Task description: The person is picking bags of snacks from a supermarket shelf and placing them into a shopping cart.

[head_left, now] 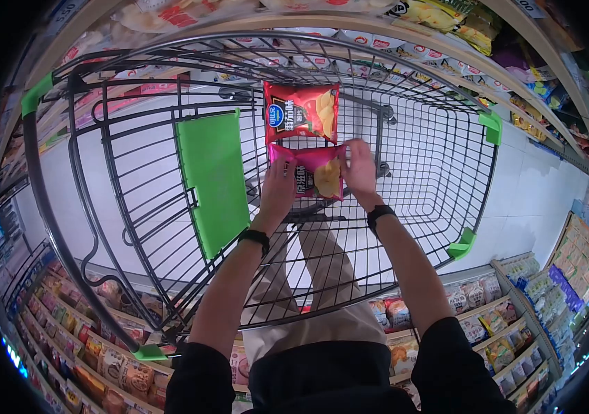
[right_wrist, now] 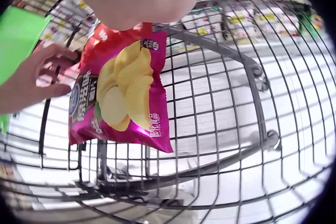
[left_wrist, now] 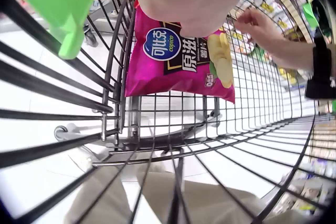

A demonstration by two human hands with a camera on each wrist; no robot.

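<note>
A magenta bag of potato chips [head_left: 310, 172] lies label up in the shopping cart's wire basket. Just behind it, a red bag of potato chips [head_left: 301, 112] lies along its upper edge. My left hand [head_left: 278, 186] is at the magenta bag's left end; in the right wrist view its thumb and fingers are spread apart beside that edge. My right hand [head_left: 359, 169] is by the opposite end, its fingers loosely bent. In the left wrist view this right hand [left_wrist: 260, 29] shows a small gap from the bag. Both bags look sealed and puffed up.
The shopping cart [head_left: 439, 165] has black wire walls, green corner caps and a green seat panel [head_left: 213, 183] left of the bags. Shelves of packaged snacks [head_left: 439, 52] run along the far side. More stocked shelves [head_left: 122, 366] stand behind the person.
</note>
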